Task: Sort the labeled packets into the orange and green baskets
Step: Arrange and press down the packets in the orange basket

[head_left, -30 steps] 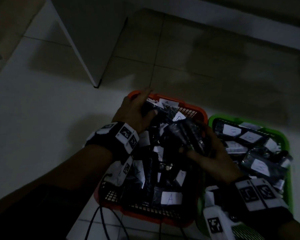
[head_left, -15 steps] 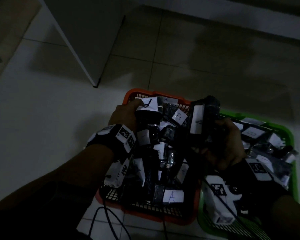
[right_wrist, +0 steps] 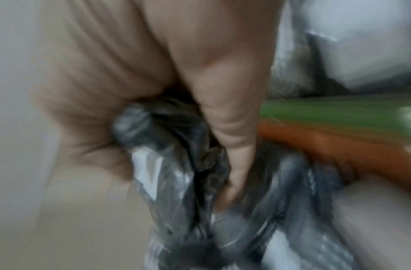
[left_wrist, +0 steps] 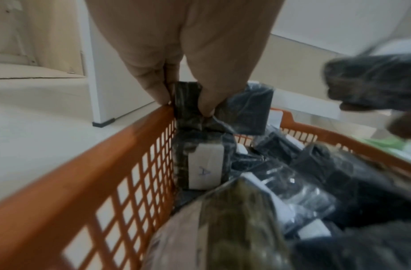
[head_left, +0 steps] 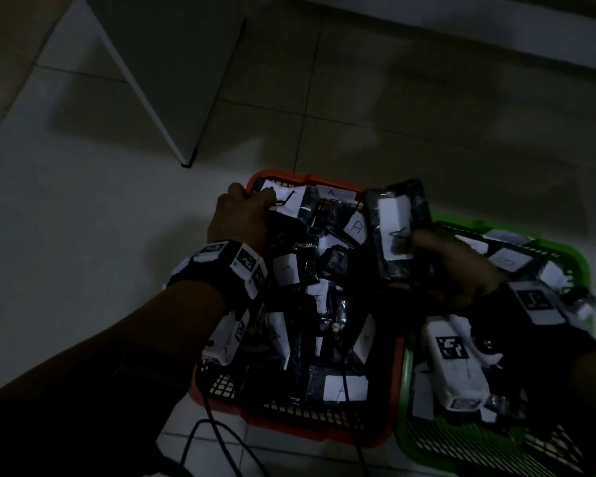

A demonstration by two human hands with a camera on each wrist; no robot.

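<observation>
The left hand (head_left: 239,222) pinches a black packet (left_wrist: 188,102) at the far left corner of the orange basket (head_left: 319,426). The right hand (head_left: 456,266) grips another black labeled packet (head_left: 398,228), held upright above the seam between the orange basket and the green basket (head_left: 580,251). Both baskets are crowded with packets.

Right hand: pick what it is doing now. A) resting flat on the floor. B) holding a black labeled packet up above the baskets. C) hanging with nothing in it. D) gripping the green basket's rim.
B: the right hand grips a black labeled packet, lifted above the orange basket and green basket.
</observation>
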